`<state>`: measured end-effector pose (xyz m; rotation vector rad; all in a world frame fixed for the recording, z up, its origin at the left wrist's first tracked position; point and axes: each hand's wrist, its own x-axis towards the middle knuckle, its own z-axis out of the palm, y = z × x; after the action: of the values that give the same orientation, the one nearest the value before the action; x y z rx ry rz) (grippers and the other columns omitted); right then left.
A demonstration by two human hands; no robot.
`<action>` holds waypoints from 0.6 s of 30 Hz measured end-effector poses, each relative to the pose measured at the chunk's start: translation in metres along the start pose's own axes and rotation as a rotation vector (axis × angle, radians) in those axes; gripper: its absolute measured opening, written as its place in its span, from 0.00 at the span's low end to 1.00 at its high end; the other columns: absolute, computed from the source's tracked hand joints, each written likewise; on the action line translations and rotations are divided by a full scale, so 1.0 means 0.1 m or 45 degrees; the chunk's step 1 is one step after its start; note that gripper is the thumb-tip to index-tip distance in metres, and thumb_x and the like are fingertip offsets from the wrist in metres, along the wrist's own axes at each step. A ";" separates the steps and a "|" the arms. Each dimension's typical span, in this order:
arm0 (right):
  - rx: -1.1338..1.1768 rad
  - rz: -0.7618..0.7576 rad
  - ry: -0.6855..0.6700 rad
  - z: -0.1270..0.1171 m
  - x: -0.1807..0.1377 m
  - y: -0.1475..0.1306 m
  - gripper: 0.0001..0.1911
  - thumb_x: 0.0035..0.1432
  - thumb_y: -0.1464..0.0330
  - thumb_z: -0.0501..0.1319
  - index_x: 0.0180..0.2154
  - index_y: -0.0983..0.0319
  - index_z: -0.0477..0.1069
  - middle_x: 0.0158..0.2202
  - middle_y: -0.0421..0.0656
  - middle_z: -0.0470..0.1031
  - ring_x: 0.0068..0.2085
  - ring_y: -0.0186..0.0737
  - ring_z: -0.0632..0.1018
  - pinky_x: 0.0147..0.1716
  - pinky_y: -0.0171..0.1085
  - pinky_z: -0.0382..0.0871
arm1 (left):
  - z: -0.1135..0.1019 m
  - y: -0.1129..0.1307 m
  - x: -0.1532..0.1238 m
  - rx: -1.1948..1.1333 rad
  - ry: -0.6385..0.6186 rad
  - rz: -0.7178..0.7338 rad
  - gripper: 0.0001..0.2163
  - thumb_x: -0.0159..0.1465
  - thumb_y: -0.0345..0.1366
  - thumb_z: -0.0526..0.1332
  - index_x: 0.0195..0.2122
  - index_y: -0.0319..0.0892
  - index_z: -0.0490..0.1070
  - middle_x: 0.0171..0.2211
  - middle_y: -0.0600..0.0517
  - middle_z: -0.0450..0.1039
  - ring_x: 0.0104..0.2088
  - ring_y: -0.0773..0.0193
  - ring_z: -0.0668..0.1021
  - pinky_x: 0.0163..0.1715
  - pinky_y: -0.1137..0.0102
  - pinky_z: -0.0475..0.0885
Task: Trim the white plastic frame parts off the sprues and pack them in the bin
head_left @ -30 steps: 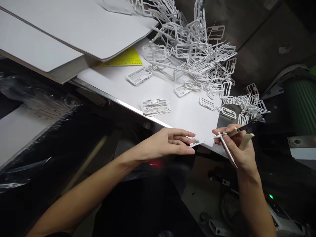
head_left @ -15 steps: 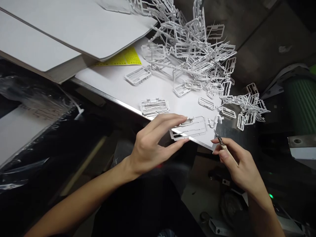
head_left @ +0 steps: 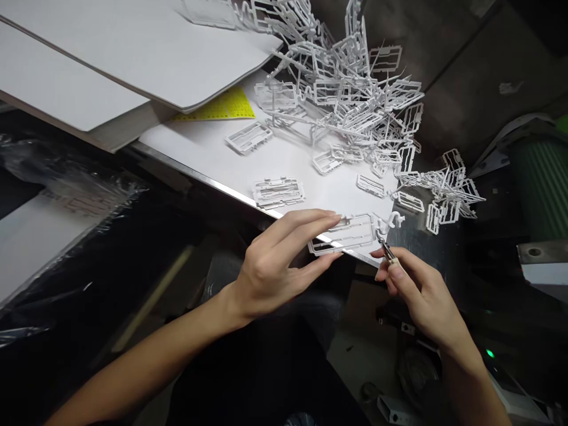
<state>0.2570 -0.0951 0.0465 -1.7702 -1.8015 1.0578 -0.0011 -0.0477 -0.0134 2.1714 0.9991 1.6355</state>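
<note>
My left hand (head_left: 277, 257) pinches a white rectangular plastic frame (head_left: 346, 234) by its left end, holding it over the near edge of the white table (head_left: 284, 163). My right hand (head_left: 415, 290) is closed around a small craft knife (head_left: 387, 249). Its tip touches the frame's right end, where a curled white sprue piece (head_left: 390, 220) hangs on.
A big tangled heap of white plastic frames on sprues (head_left: 355, 94) fills the table's far side and spills off to the right. Loose frames (head_left: 278, 192) lie nearer. White boards (head_left: 133, 53) and a yellow sheet (head_left: 226, 106) lie at the left. Crinkled clear plastic (head_left: 66, 189) sits lower left.
My left hand picked up a frame from the table edge and holds it up. My right hand dropped the white stick and brought the knife tip to the frame's right end.
</note>
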 end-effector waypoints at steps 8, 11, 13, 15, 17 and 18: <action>-0.051 -0.030 0.037 0.00 0.03 -0.01 0.17 0.75 0.52 0.59 0.52 0.55 0.78 0.34 0.38 0.75 0.32 0.35 0.75 0.34 0.34 0.67 | -0.01 -0.02 -0.04 -0.004 -0.027 0.000 0.22 0.61 0.26 0.74 0.57 0.33 0.74 0.53 0.42 0.81 0.55 0.63 0.82 0.62 0.71 0.78; -0.102 -0.089 0.081 0.01 0.07 -0.01 0.18 0.74 0.52 0.59 0.49 0.57 0.80 0.31 0.38 0.74 0.32 0.37 0.75 0.38 0.35 0.69 | 0.01 -0.03 -0.06 0.002 -0.037 -0.008 0.22 0.62 0.27 0.73 0.58 0.35 0.74 0.53 0.44 0.81 0.55 0.63 0.82 0.61 0.70 0.78; -0.113 -0.106 0.094 0.01 0.10 0.01 0.19 0.74 0.51 0.59 0.48 0.58 0.80 0.30 0.39 0.73 0.32 0.38 0.75 0.40 0.36 0.70 | 0.02 -0.05 -0.07 0.004 -0.044 -0.019 0.22 0.63 0.27 0.73 0.58 0.36 0.74 0.53 0.44 0.81 0.55 0.63 0.82 0.61 0.69 0.78; -0.114 -0.100 0.083 0.02 0.12 0.03 0.20 0.74 0.51 0.59 0.48 0.58 0.80 0.30 0.39 0.73 0.33 0.39 0.75 0.41 0.36 0.70 | 0.03 -0.06 -0.08 -0.002 -0.052 -0.031 0.22 0.63 0.28 0.73 0.58 0.37 0.74 0.53 0.44 0.81 0.55 0.62 0.82 0.61 0.69 0.79; -0.112 -0.082 0.063 0.02 0.14 0.04 0.19 0.74 0.51 0.59 0.48 0.57 0.80 0.31 0.39 0.74 0.34 0.39 0.76 0.40 0.36 0.70 | 0.04 -0.07 -0.08 -0.009 -0.056 -0.039 0.22 0.63 0.29 0.73 0.58 0.38 0.74 0.53 0.44 0.81 0.55 0.62 0.83 0.61 0.68 0.79; -0.105 -0.068 0.048 0.02 0.15 0.04 0.19 0.74 0.51 0.59 0.48 0.57 0.80 0.31 0.39 0.74 0.34 0.39 0.76 0.40 0.36 0.69 | 0.04 -0.08 -0.08 -0.012 -0.056 -0.041 0.22 0.63 0.29 0.73 0.58 0.38 0.74 0.53 0.44 0.81 0.55 0.62 0.83 0.61 0.68 0.79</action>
<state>0.2567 -0.0815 0.0386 -1.7668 -1.8831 0.9357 -0.0015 -0.0464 -0.0246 2.1642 1.0070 1.5682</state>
